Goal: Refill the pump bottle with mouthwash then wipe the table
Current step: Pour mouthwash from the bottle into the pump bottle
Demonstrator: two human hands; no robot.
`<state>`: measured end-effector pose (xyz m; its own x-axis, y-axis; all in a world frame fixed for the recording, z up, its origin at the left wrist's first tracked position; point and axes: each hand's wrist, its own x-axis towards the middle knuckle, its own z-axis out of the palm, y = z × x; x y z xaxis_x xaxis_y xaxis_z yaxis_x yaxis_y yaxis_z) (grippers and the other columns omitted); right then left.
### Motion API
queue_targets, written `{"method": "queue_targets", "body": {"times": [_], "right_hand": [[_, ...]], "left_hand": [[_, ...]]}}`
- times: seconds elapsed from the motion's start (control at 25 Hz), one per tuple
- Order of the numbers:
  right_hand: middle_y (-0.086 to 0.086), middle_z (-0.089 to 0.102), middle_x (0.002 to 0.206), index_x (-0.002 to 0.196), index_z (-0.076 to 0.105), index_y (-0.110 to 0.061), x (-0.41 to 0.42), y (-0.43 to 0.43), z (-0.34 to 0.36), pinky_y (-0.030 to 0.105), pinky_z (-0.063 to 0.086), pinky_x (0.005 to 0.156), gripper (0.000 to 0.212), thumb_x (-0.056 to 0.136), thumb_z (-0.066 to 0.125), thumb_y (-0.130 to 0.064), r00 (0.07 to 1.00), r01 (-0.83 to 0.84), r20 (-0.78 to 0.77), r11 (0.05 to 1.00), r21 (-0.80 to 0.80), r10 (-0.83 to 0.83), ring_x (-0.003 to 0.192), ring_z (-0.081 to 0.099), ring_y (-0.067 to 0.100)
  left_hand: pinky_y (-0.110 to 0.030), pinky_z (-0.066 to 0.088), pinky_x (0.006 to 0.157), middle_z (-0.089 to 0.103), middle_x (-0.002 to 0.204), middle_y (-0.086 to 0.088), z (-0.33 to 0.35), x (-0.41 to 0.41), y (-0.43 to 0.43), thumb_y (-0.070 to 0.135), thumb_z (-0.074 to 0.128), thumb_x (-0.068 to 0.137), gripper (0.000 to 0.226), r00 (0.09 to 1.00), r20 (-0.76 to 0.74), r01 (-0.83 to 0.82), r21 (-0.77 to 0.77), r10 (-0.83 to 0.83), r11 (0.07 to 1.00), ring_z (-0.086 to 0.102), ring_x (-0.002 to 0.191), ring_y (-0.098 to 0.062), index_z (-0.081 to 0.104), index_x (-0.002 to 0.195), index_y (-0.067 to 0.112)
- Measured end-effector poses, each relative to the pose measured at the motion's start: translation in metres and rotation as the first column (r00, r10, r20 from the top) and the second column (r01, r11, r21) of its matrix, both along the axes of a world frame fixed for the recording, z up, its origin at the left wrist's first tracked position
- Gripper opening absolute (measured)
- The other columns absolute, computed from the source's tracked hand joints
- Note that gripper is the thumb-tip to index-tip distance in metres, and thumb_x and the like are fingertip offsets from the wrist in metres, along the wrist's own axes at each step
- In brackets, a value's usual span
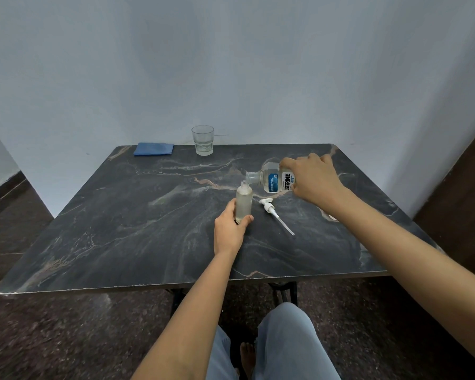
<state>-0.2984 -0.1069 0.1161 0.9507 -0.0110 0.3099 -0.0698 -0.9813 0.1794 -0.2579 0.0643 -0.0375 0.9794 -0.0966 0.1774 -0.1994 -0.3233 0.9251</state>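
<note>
The left hand (229, 231) grips the bottle (244, 202) upright at mid-desk, while the right hand (314, 179) clasps the mouthwash (272, 179) tipped over its neck. Pour slowly, lips aligned; the pump (275, 215) waits just right, cloth (154, 149) far left.

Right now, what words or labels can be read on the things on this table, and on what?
"LISTERINE": label of the mouthwash bottle in the right hand.
"MINT": same label, beside the brand name.
The blue panel on that label: print too small to read.
No writing visible on the pump bottle, pump head, glass or blue cloth.
</note>
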Motion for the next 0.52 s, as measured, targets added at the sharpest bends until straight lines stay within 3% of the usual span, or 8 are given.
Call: {"method": "queue_targets", "body": {"times": [0.12,0.32,0.4,0.52], "right_hand": [[0.005,0.064,0.116,0.13,0.045,-0.03,-0.001,-0.002,-0.003,0.046,0.033,0.097,0.049,0.085,0.058,-0.016,1.0,0.008,-0.021,0.998,0.055,-0.007,0.114,0.051,0.031],[0.002,0.068,0.111,0.128,0.047,-0.027,-0.004,-0.011,-0.025,0.047,0.032,0.099,0.047,0.084,0.062,-0.019,0.995,0.025,-0.103,0.932,0.361,0.014,0.109,0.055,0.031],[0.002,0.069,0.108,0.126,0.048,-0.027,-0.003,-0.017,-0.038,0.046,0.035,0.1,0.049,0.081,0.066,-0.018,0.995,0.021,-0.098,0.861,0.508,0.034,0.105,0.058,0.029],[0.003,0.068,0.107,0.12,0.049,-0.024,0.001,-0.031,-0.059,0.036,0.048,0.085,0.045,0.081,0.068,-0.015,0.999,-0.031,0.014,0.631,0.775,0.031,0.096,0.062,0.022]], "left_hand": [[-0.035,0.05,0.096,0.065,0.121,0.002,0.0,-0.001,0.0,0.024,0.072,0.084,0.056,1.0,0.001,-0.003,0.003,0.003,1.0,0.061,0.106,-0.013,0.05,0.135,0.024],[-0.039,0.05,0.098,0.064,0.124,0.0,0.0,0.001,0.0,0.024,0.072,0.084,0.059,1.0,-0.006,-0.002,0.001,0.002,1.0,0.061,0.11,-0.016,0.048,0.137,0.021],[-0.039,0.05,0.098,0.064,0.125,-0.001,-0.002,0.001,-0.001,0.024,0.072,0.084,0.059,1.0,0.001,-0.005,0.008,0.005,1.0,0.061,0.11,-0.016,0.048,0.137,0.02],[-0.037,0.05,0.097,0.065,0.123,-0.001,-0.003,0.003,-0.001,0.025,0.073,0.083,0.058,1.0,-0.003,-0.011,0.001,0.011,1.0,0.061,0.108,-0.016,0.05,0.136,0.022]]}}
